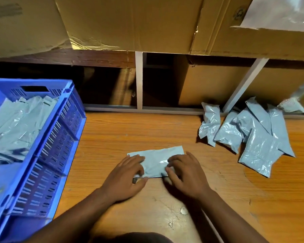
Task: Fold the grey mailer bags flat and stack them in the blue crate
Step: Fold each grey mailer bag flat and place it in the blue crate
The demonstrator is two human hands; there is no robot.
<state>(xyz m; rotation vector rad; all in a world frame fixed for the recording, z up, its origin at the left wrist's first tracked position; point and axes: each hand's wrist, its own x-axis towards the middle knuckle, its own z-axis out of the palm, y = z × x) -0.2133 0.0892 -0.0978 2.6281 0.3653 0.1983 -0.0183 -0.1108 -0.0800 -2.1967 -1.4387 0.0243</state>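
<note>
A grey mailer bag (pixel 155 161) lies flat on the wooden table (pixel 112 137), right in front of me. My left hand (pixel 125 178) rests on its left end, fingers spread on the plastic and thumb at the near edge. My right hand (pixel 184 174) covers its right end with fingers bent down onto the near right corner. A blue crate (pixel 47 146) stands at the left and holds several grey bags (pixel 16 123). A loose pile of several unfolded grey bags (pixel 249 130) lies at the right rear of the table.
Large cardboard boxes (pixel 130 23) hang over the back of the table. Below them are dark shelf openings with white uprights (pixel 139 81). Another plastic-wrapped item (pixel 291 104) sits at the far right edge. Small white scraps (pixel 183 211) lie on the table near me.
</note>
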